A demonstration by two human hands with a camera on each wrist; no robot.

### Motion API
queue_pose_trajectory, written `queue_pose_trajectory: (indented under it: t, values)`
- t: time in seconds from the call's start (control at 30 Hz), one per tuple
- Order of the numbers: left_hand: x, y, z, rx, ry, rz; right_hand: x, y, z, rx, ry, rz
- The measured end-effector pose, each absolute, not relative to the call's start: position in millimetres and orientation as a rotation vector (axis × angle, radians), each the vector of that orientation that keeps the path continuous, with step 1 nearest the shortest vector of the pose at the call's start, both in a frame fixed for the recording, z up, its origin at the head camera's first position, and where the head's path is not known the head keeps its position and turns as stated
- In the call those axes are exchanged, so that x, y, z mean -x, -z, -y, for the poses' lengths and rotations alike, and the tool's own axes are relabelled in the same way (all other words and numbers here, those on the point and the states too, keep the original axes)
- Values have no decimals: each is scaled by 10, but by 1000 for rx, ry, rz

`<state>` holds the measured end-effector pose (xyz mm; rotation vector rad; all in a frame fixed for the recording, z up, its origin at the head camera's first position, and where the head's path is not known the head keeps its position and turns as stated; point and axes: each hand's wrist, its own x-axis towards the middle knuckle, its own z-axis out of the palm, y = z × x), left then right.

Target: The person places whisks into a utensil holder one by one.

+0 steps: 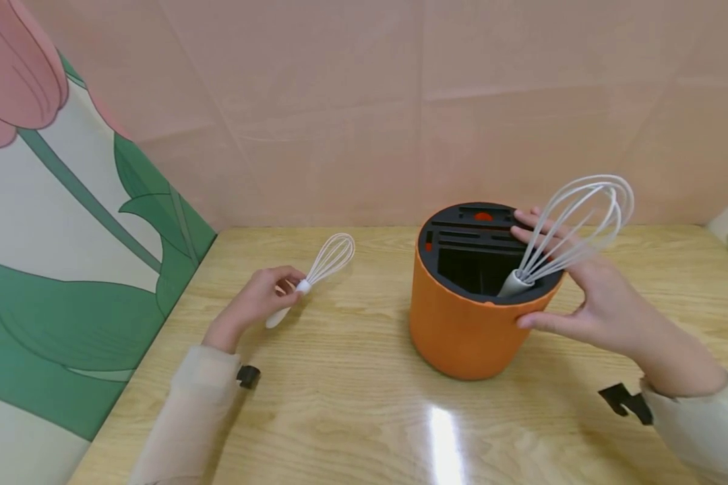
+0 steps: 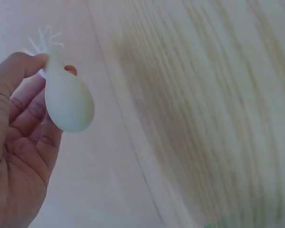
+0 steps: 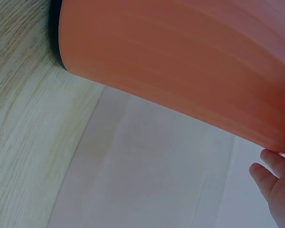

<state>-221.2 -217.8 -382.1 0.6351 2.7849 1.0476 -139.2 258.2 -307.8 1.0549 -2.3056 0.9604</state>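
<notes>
In the head view, a small white whisk (image 1: 334,256) is pinched at the neck by my left hand (image 1: 261,296), a little above the table. Its rounded handle (image 2: 70,104) points toward the camera in the left wrist view. My right hand (image 1: 600,296) grips the side of an orange utensil holder (image 1: 461,330), thumb on the front wall and fingers at the far side of the black slotted top (image 1: 479,232). A larger whisk (image 1: 582,222) leans rightward out of the holder, wires up, crossing in front of the right fingers; most of its handle is hidden inside.
The holder stands on a light wood table (image 1: 340,404) that meets a pinkish backdrop (image 1: 315,121). Printed leaves and a tulip cover the panel (image 1: 85,316) at the left. Dark clips (image 1: 249,376) show beside both wrists.
</notes>
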Motion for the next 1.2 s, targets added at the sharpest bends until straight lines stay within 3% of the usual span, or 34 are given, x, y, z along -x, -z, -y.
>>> queue_pose_trajectory:
  t: [1.2]
  values:
    - [1965, 3436, 1666, -1017, -1392, -2825, 1379, 3069, -2577, -1042, -942, 2323]
